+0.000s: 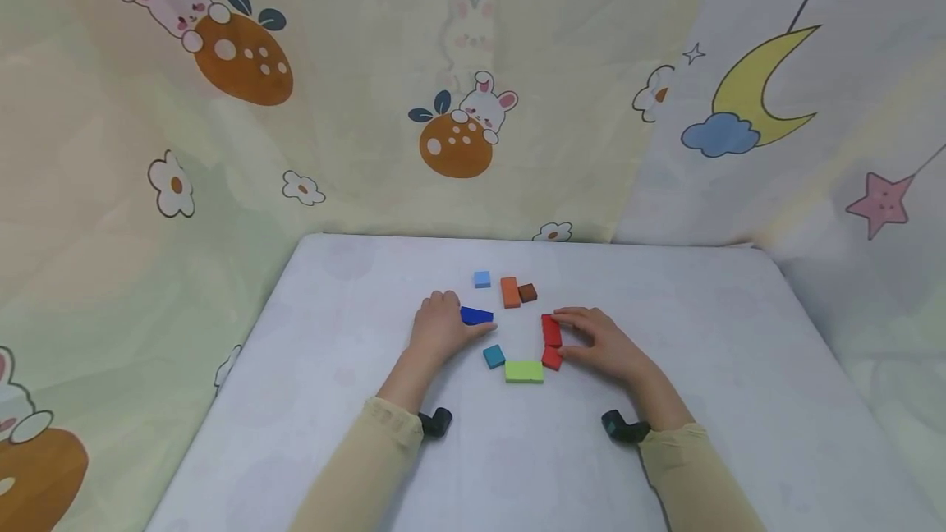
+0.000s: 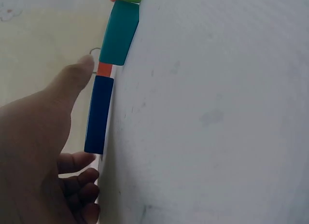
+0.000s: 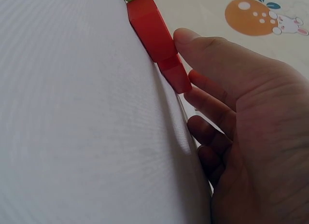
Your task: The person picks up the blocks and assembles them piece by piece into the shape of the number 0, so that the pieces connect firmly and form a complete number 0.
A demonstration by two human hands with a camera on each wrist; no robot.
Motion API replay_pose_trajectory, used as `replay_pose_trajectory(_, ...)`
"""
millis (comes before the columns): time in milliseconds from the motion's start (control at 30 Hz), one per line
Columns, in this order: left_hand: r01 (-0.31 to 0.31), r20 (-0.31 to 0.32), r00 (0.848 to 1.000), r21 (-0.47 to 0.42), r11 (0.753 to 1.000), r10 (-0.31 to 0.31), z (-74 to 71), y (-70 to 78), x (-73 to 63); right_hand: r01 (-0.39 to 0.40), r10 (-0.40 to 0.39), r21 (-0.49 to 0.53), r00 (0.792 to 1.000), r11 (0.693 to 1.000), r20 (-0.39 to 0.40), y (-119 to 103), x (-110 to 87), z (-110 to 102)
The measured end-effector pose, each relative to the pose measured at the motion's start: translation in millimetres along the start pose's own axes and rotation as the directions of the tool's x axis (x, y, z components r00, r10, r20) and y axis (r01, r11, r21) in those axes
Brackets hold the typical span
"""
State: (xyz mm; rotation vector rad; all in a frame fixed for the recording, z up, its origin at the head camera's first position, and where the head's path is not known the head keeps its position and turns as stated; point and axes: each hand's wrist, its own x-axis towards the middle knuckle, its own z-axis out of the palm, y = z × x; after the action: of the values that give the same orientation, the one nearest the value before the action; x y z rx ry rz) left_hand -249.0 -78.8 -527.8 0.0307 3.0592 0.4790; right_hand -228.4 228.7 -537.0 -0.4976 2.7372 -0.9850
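Note:
My left hand (image 1: pixel 442 325) lies around the left side of a dark blue block (image 1: pixel 476 316), fingertips near its left end and thumb stretched out below it. In the left wrist view, the thumb stands apart from this blue block (image 2: pixel 100 115). On the other side, my right hand (image 1: pixel 602 341) touches two red blocks set end to end. Its index finger reaches the top of the longer red block (image 1: pixel 551 330), while the thumb rests by the smaller red block (image 1: pixel 552 358). The right wrist view shows the thumb tip against the nearer red block (image 3: pixel 152 28).
A light green block (image 1: pixel 524 373) lies below the lower red one, with a teal block (image 1: pixel 493 356) at its upper left. Farther back are a light blue block (image 1: pixel 482 279), an orange block (image 1: pixel 510 292) and a brown block (image 1: pixel 528 293), all on the white table (image 1: pixel 355 286).

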Motion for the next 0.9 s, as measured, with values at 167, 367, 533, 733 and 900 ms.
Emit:
replay_pose_trajectory(167, -0.009, -0.005, 1.000, 0.013, 1.000, 0.010, 0.2, 1.0, -0.5, 0.012, -0.012, -0.013, 1.000, 1.000, -0.011, -2.8, -0.1, -0.4)
replay_pose_trajectory(367, -0.021, -0.007, 1.000, 0.026, 0.999, 0.021, -0.6, 0.6, -2.7, 0.013, -0.013, -0.008, 1.000, 1.000, -0.012, -2.6, -0.3, 0.9)
replay_pose_trajectory(533, -0.022, -0.002, 1.000, 0.038, 0.999, 0.022, -0.7, 2.5, -3.2, 0.017, -0.018, -0.004, 1.000, 1.000, -0.012, -2.5, -0.6, 0.7)
replay_pose_trajectory(733, -0.014, -0.011, 1.000, 0.045, 0.999, 0.015, -2.8, 6.5, -5.6, 0.014, -0.014, 0.001, 1.000, 1.000, -0.015, -3.3, -0.8, 0.3)
replay_pose_trajectory(900, -0.010, -0.028, 1.000, 0.065, 0.998, 0.012, -2.6, 7.4, -6.8, 0.025, -0.025, 0.004, 1.000, 1.000, -0.017, -2.5, -0.2, 0.8)
